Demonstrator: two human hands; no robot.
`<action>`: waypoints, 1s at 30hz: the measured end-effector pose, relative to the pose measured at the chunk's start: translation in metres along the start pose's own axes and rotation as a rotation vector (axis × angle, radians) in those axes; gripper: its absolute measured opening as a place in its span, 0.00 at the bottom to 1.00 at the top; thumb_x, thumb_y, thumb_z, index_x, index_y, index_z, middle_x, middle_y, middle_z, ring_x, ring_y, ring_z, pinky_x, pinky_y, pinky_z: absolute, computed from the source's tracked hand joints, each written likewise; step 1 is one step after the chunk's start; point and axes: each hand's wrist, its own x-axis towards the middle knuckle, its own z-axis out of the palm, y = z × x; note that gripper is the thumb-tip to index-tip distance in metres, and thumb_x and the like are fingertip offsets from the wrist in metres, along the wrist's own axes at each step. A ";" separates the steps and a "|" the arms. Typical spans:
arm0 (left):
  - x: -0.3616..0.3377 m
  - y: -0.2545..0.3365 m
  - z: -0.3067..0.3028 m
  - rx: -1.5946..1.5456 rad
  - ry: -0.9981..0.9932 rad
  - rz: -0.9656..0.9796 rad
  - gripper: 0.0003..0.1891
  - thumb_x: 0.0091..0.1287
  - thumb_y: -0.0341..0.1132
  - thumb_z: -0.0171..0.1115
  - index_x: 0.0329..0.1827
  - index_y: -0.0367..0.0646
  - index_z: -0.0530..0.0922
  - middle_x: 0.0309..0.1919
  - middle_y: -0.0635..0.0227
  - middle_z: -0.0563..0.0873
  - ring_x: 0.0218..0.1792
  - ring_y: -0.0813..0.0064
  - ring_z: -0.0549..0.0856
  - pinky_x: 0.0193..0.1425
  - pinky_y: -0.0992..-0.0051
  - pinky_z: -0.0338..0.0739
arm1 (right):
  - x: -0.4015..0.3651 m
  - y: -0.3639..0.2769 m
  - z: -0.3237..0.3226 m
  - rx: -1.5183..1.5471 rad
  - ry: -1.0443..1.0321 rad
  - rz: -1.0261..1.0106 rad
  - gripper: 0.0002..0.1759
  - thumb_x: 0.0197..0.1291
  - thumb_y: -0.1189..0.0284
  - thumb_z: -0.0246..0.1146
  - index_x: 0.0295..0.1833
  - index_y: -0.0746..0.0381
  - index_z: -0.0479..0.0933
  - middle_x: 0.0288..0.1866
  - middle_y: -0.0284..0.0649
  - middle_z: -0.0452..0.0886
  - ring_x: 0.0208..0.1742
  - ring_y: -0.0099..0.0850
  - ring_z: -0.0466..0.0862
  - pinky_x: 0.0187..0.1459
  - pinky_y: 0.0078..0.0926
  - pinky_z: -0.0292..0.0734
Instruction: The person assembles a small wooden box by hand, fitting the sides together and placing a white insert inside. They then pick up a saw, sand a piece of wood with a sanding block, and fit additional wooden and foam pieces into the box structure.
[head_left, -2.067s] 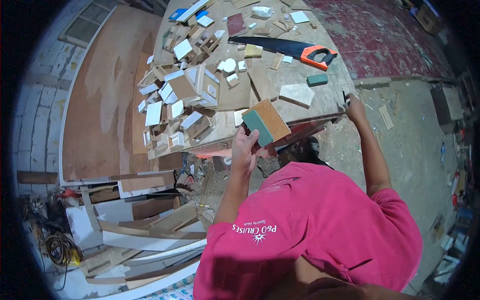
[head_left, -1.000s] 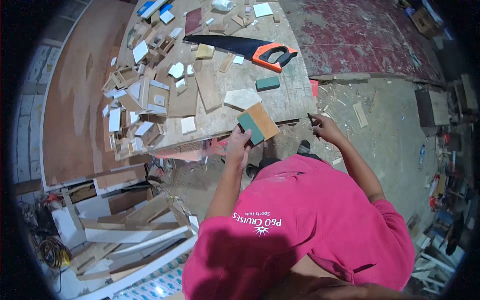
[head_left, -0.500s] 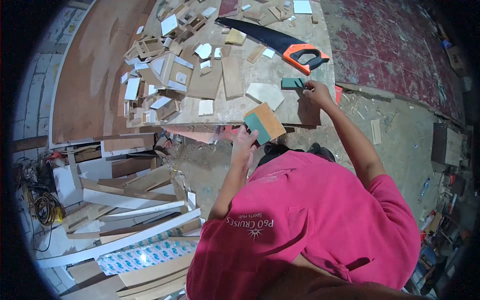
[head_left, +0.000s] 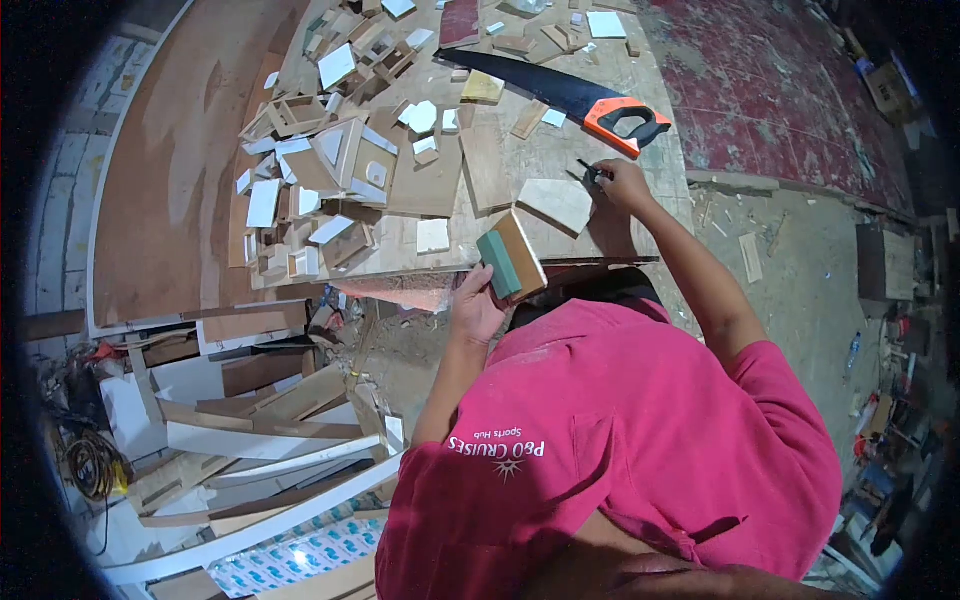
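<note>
green block (head_left: 495, 265), hands (head_left: 480, 312) well apart

Brown board (head_left: 524, 256) in left hand (head_left: 476, 306), dark tool (head_left: 590, 171) in right hand (head_left: 624, 186)

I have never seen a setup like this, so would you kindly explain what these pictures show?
There is no machine here: a person works with two bare hands. The view comes from one camera worn on the head, looking forward and down. The left hand holds a brown board with green material against its face. The right hand holds a slim dark object, too small to identify, over the table. On that surface lie a saw, white pieces and wood pieces.
</note>
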 end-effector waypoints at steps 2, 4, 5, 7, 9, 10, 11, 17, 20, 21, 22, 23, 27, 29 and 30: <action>0.008 -0.001 -0.013 -0.028 0.007 -0.008 0.23 0.67 0.33 0.50 0.63 0.36 0.61 0.54 0.57 0.76 0.55 0.61 0.77 0.57 0.58 0.75 | 0.005 -0.006 -0.004 0.071 -0.034 0.055 0.15 0.48 0.72 0.62 0.44 0.59 0.81 0.41 0.49 0.81 0.44 0.46 0.80 0.47 0.38 0.74; 0.019 0.000 -0.012 -0.057 0.019 -0.015 0.23 0.67 0.33 0.50 0.63 0.34 0.61 0.55 0.54 0.75 0.57 0.58 0.76 0.60 0.54 0.72 | 0.017 -0.013 -0.008 0.065 -0.117 0.061 0.15 0.48 0.72 0.62 0.44 0.59 0.81 0.41 0.49 0.81 0.44 0.45 0.80 0.47 0.37 0.74; 0.026 -0.002 -0.011 -0.053 0.045 -0.019 0.22 0.67 0.33 0.50 0.63 0.34 0.61 0.55 0.54 0.75 0.57 0.58 0.76 0.59 0.54 0.72 | 0.027 -0.016 -0.008 0.059 -0.148 0.089 0.14 0.48 0.71 0.63 0.44 0.59 0.81 0.42 0.48 0.81 0.44 0.44 0.80 0.46 0.37 0.74; 0.038 -0.005 -0.008 -0.056 0.083 -0.022 0.22 0.67 0.33 0.49 0.62 0.35 0.61 0.55 0.54 0.75 0.57 0.58 0.76 0.59 0.54 0.73 | 0.042 -0.020 -0.003 -0.014 0.014 -0.036 0.14 0.48 0.71 0.63 0.44 0.60 0.81 0.39 0.48 0.81 0.43 0.44 0.81 0.45 0.37 0.75; 0.057 -0.006 -0.003 0.155 0.119 0.045 0.21 0.68 0.33 0.49 0.62 0.38 0.62 0.55 0.56 0.75 0.56 0.60 0.76 0.57 0.55 0.73 | 0.053 -0.031 0.000 -0.051 0.084 -0.157 0.14 0.49 0.69 0.64 0.44 0.60 0.81 0.33 0.47 0.82 0.40 0.48 0.81 0.44 0.38 0.75; 0.066 -0.006 -0.001 0.154 0.124 0.050 0.21 0.68 0.33 0.49 0.62 0.38 0.62 0.55 0.56 0.75 0.56 0.60 0.76 0.57 0.55 0.73 | 0.059 -0.042 -0.001 0.084 -0.004 -0.190 0.14 0.51 0.67 0.64 0.43 0.60 0.81 0.28 0.44 0.81 0.33 0.43 0.83 0.38 0.34 0.77; 0.076 -0.006 -0.001 0.145 0.127 0.036 0.20 0.68 0.33 0.50 0.62 0.40 0.62 0.55 0.58 0.75 0.56 0.61 0.77 0.57 0.56 0.74 | 0.061 -0.050 -0.004 0.335 -0.321 0.080 0.14 0.54 0.64 0.63 0.43 0.60 0.80 0.31 0.40 0.82 0.33 0.37 0.83 0.38 0.31 0.77; 0.118 -0.001 0.027 0.154 0.113 0.058 0.21 0.68 0.34 0.50 0.63 0.41 0.62 0.54 0.62 0.76 0.53 0.67 0.79 0.54 0.63 0.76 | 0.034 -0.073 -0.018 0.836 -0.632 0.126 0.13 0.52 0.66 0.67 0.40 0.62 0.80 0.30 0.30 0.80 0.27 0.17 0.75 0.28 0.19 0.71; 0.128 0.009 0.049 0.301 0.079 0.116 0.22 0.67 0.33 0.51 0.63 0.38 0.62 0.54 0.61 0.76 0.53 0.69 0.79 0.54 0.68 0.76 | 0.047 -0.071 -0.045 1.004 -0.725 0.200 0.13 0.53 0.67 0.66 0.43 0.60 0.79 0.32 0.29 0.80 0.29 0.16 0.75 0.30 0.17 0.70; 0.129 0.011 0.059 0.329 0.087 0.133 0.23 0.67 0.33 0.52 0.63 0.37 0.62 0.54 0.61 0.76 0.53 0.69 0.79 0.54 0.70 0.76 | 0.051 -0.065 -0.045 1.016 -0.758 0.216 0.13 0.54 0.65 0.66 0.42 0.60 0.80 0.31 0.28 0.80 0.30 0.16 0.76 0.30 0.18 0.70; 0.131 0.011 0.063 0.358 0.096 0.146 0.23 0.67 0.33 0.53 0.63 0.36 0.62 0.53 0.60 0.76 0.53 0.70 0.79 0.54 0.71 0.76 | 0.054 -0.059 -0.046 1.031 -0.790 0.235 0.14 0.54 0.63 0.66 0.42 0.59 0.80 0.31 0.28 0.80 0.30 0.16 0.76 0.31 0.19 0.71; 0.135 0.010 0.058 0.332 0.119 0.147 0.23 0.66 0.32 0.53 0.63 0.35 0.62 0.54 0.60 0.76 0.53 0.70 0.79 0.56 0.70 0.76 | 0.060 -0.052 -0.048 1.024 -0.768 0.389 0.13 0.53 0.64 0.64 0.39 0.62 0.80 0.32 0.35 0.82 0.31 0.26 0.81 0.32 0.25 0.74; 0.136 0.013 0.074 0.342 0.244 0.206 0.22 0.65 0.33 0.56 0.60 0.35 0.65 0.51 0.62 0.78 0.48 0.73 0.81 0.48 0.73 0.79 | 0.082 -0.009 -0.035 -0.010 -0.142 -0.142 0.12 0.50 0.67 0.61 0.33 0.67 0.78 0.35 0.55 0.79 0.35 0.50 0.81 0.32 0.41 0.76; 0.134 0.017 0.087 0.357 0.269 0.257 0.22 0.64 0.32 0.56 0.60 0.35 0.65 0.50 0.63 0.78 0.47 0.74 0.81 0.48 0.73 0.78 | 0.082 0.001 -0.022 -0.107 -0.176 -0.190 0.11 0.50 0.68 0.60 0.32 0.67 0.78 0.33 0.54 0.79 0.34 0.49 0.81 0.32 0.41 0.76; 0.132 0.020 0.094 0.372 0.288 0.305 0.21 0.64 0.32 0.57 0.59 0.35 0.66 0.50 0.63 0.79 0.46 0.76 0.81 0.49 0.74 0.77 | 0.082 0.001 -0.014 -0.207 -0.203 -0.235 0.10 0.50 0.69 0.59 0.30 0.66 0.77 0.32 0.53 0.79 0.33 0.48 0.82 0.32 0.42 0.77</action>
